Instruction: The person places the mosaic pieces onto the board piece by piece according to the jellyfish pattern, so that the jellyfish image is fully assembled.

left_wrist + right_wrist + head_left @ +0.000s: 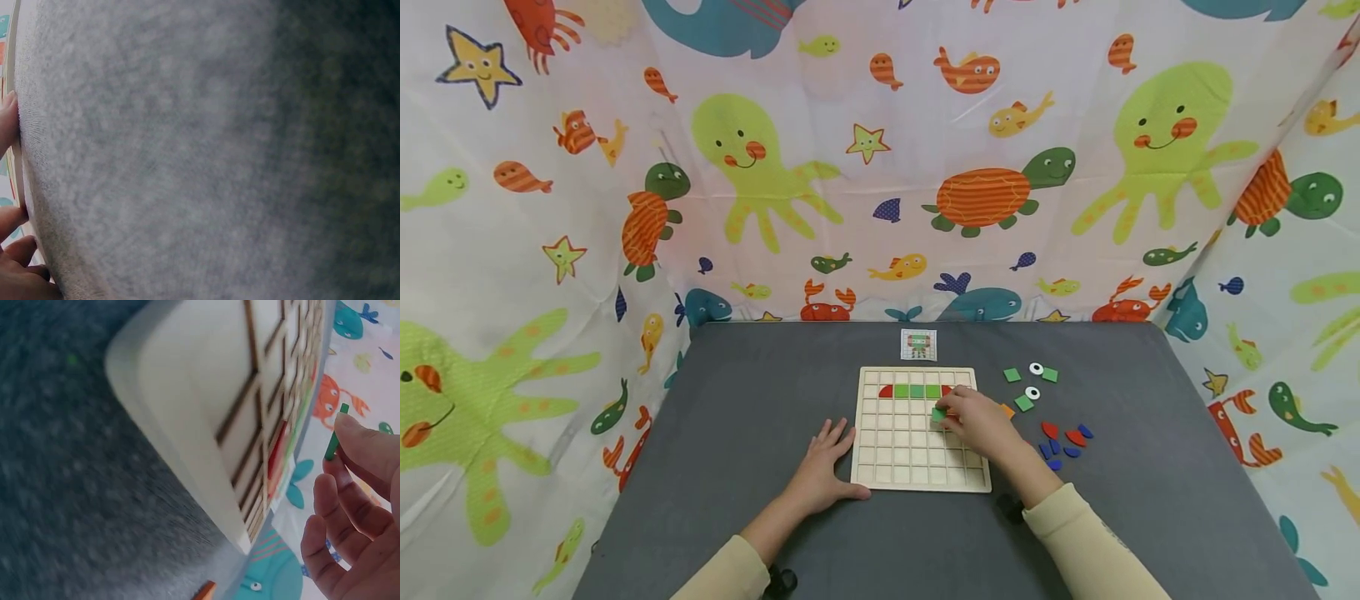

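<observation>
A pale wooden grid board (902,457) lies on the grey table. One upper row of it holds a red piece (887,391) at the left, several green squares (917,391), and another red piece beside my right hand. My right hand (981,421) is over the board's right part, pinching a green square tile (336,432) between thumb and fingertips; the tile stands on edge in the right wrist view. My left hand (822,469) has its fingers spread along the board's left edge, with the thumb at the lower left corner. Only some fingers (12,225) of it show in the left wrist view.
Behind the board lies a small picture card (918,344). To the right are loose green squares (1012,375), white rings (1032,392), an orange piece (1007,411), red pieces (1076,437) and several blue pieces (1055,447). A sea-animal curtain (865,275) hangs around the table.
</observation>
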The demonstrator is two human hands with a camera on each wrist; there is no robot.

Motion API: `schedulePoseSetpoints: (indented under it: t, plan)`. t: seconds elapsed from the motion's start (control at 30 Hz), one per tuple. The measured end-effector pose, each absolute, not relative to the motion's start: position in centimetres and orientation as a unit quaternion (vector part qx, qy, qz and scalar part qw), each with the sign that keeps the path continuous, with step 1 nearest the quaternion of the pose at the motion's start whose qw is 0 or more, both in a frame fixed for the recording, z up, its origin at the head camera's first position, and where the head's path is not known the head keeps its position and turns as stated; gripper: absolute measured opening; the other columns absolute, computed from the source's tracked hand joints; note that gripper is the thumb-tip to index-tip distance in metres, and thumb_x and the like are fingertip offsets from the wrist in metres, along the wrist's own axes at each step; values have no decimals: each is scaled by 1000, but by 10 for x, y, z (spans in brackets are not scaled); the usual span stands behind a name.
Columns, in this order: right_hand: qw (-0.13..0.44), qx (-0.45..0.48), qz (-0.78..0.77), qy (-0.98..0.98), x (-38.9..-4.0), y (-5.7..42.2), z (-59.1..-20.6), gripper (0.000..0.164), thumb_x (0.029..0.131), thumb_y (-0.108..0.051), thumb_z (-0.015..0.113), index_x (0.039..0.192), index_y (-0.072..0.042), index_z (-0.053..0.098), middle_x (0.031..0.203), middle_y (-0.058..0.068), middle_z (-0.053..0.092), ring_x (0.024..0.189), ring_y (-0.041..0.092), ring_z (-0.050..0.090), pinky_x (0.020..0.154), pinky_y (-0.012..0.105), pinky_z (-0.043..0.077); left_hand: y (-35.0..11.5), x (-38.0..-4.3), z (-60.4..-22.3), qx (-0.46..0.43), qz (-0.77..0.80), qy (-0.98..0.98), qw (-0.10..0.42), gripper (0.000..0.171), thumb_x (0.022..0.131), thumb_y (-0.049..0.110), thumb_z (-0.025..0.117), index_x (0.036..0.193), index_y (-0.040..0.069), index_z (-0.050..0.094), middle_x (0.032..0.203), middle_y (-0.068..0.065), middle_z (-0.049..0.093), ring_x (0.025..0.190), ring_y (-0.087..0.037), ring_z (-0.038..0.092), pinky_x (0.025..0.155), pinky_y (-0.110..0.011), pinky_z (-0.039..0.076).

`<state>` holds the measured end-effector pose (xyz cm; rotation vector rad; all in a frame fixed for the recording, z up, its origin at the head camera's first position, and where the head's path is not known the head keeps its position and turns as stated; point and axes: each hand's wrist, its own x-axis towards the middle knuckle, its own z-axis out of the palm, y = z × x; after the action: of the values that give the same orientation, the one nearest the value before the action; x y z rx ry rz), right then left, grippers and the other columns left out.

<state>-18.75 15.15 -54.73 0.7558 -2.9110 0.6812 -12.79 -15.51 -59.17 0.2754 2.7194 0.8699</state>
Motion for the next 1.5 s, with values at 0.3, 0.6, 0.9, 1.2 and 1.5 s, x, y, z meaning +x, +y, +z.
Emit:
schedulePoseSetpoints:
  t: [0.3,0.6,0.9,1.2,1.5]
  plan:
    - [-2,238,207,-949,-189,145,-559,23,84,-19,84,105,-13,78,102,3,70,91,20,67,81,41,57,-155,-129,-593,96,292,942,136,115,66,52,91,158,13,36,168,-6,22,157,-34,6,124,-59,16]
    - [-8,242,182,-953,-192,142,-563,21,83,-17,84,103,-14,78,99,1,68,88,19,65,79,39,56,-155,-129,-592,94,293,942,136,115,65,53,91,158,14,36,168,-6,22,158,-33,6,124,-59,16]
    - [-3,251,172,-953,-196,140,-565,24,82,-17,85,105,-14,78,102,3,69,92,22,66,80,41,57,-155,-128,-590,96,298,940,138,115,66,52,91,158,13,36,168,-7,22,157,-34,6,124,-59,16]
    - [26,248,204,-947,-194,153,-556,27,84,-15,83,110,-13,76,102,4,66,87,21,62,76,42,55,-155,-128,-591,99,301,939,136,114,66,52,91,158,13,36,168,-7,22,157,-34,6,124,-59,16]
    - [28,207,199,-958,-197,179,-546,30,87,-16,80,116,-13,75,108,4,67,87,18,62,78,40,56,-155,-127,-591,100,301,939,135,114,66,53,91,158,13,36,168,-7,22,157,-35,6,124,-60,16]
